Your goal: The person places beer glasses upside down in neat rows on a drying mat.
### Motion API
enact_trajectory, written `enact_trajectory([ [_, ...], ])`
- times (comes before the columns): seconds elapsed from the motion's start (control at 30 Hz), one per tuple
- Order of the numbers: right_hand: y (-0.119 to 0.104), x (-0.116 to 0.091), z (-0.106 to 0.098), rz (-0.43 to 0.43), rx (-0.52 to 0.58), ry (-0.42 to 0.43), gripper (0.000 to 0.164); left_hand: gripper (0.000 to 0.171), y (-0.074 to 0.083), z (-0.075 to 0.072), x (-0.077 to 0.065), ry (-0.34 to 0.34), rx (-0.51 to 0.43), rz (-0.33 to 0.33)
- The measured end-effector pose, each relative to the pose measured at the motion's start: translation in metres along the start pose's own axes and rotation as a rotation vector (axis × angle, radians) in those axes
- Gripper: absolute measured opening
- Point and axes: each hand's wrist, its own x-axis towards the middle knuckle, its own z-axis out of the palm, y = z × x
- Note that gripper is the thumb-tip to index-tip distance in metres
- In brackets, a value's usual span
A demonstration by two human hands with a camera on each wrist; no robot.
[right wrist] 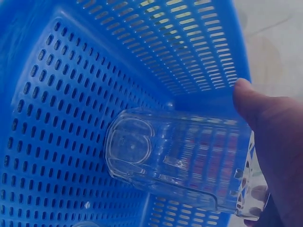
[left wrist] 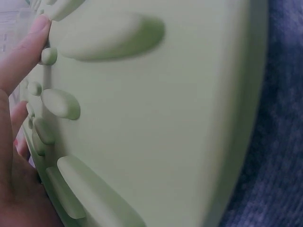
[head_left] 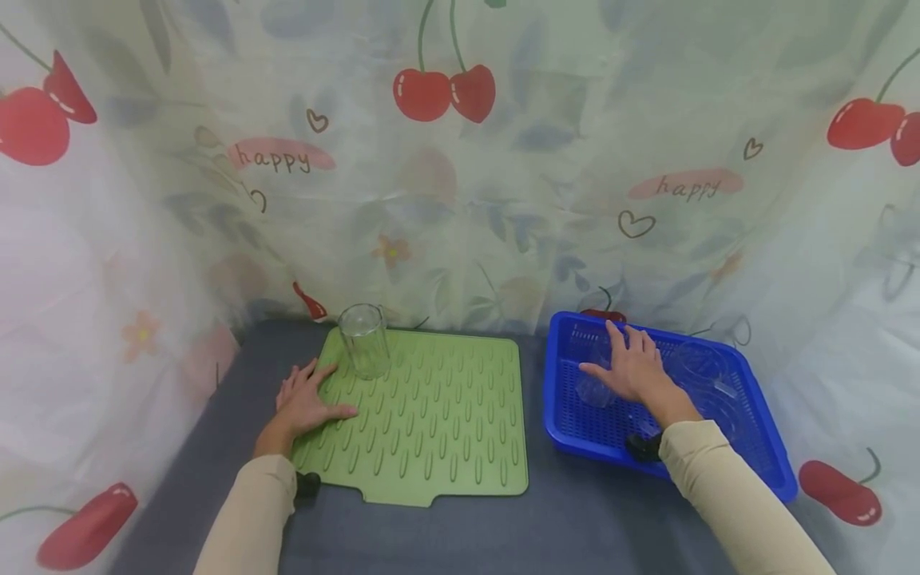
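My left hand (head_left: 305, 403) rests with spread fingers on the left edge of a green ridged drying mat (head_left: 446, 415). Just beyond its fingertips, a clear glass cup (head_left: 365, 343) stands upright at the mat's far left corner. My right hand (head_left: 636, 371) is over a blue perforated plastic basket (head_left: 557, 431), thumb and fingers spread. Under it, a clear faceted glass cup (right wrist: 184, 156) stands in the basket. In the right wrist view the thumb is off the cup's wall near the rim, and fingertips show through the glass at the rim's other side.
More clear glassware (head_left: 697, 363) lies in the right part of the basket. Mat and basket sit on a dark grey cloth-covered table (head_left: 503, 531). A cherry-print curtain (head_left: 460, 200) hangs close behind and on both sides.
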Motion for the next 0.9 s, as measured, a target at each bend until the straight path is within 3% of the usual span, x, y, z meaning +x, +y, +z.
enact_trajectory([
  [0.4,0.0011,0.0005,0.0029,-0.002,0.013,0.002,0.094,0.11,0.0,-0.0007,0.0009,0.011,0.004,0.005],
  [0.9,0.002,-0.0019,0.0024,-0.064,0.069,0.025,0.087,0.11,0.0005,0.0015,-0.0019,0.011,-0.008,0.003],
])
